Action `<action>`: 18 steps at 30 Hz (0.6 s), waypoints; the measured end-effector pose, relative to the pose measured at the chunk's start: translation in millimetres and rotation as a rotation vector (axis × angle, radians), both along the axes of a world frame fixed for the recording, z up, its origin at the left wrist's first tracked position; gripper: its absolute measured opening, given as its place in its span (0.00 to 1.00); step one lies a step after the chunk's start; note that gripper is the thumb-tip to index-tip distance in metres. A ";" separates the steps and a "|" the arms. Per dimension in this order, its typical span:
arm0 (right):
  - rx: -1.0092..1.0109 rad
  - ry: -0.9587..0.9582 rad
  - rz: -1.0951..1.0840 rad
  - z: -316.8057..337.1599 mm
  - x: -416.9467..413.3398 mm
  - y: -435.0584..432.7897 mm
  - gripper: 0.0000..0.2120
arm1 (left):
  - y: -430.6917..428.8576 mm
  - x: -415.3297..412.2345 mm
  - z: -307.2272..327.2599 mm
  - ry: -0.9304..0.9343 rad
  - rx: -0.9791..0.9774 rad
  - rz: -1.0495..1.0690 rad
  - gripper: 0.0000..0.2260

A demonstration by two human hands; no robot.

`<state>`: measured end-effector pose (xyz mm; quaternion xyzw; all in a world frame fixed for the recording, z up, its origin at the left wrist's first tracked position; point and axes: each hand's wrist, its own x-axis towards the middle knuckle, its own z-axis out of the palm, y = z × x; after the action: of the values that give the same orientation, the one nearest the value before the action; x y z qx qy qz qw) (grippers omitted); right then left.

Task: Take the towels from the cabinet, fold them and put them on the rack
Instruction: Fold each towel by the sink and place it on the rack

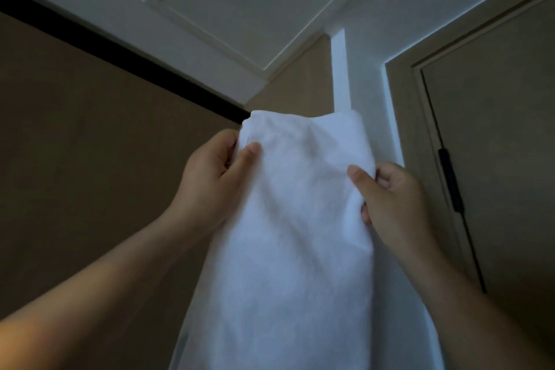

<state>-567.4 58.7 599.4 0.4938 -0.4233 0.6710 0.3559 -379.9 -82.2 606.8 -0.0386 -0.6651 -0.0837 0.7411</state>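
Head view. I saw the towel [300, 219] hanging between both hands, its long axis running from 12 to 6 o'clock. The left hand [210, 177] pinched its edge at 10 o'clock. The right hand [393, 198] pinched the opposite edge at 3 o'clock, slightly lower. No rack showed.

The left hand [210, 180] and right hand [396, 201] are bare, with short, rounded nails on the fingers [251, 151]. Both forearms, at the lower left and lower right of the frame, are uncovered to its edge.
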 end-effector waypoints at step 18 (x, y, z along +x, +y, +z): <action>-0.054 0.060 0.121 116.9 24.8 -99.3 0.17 | -1.9 53.3 94.4 0.072 0.008 0.651 0.16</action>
<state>-542.5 -40.5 716.3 0.5286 -0.3636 0.6875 0.3401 -326.6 -84.1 701.2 0.1760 -0.6154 0.1564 0.7522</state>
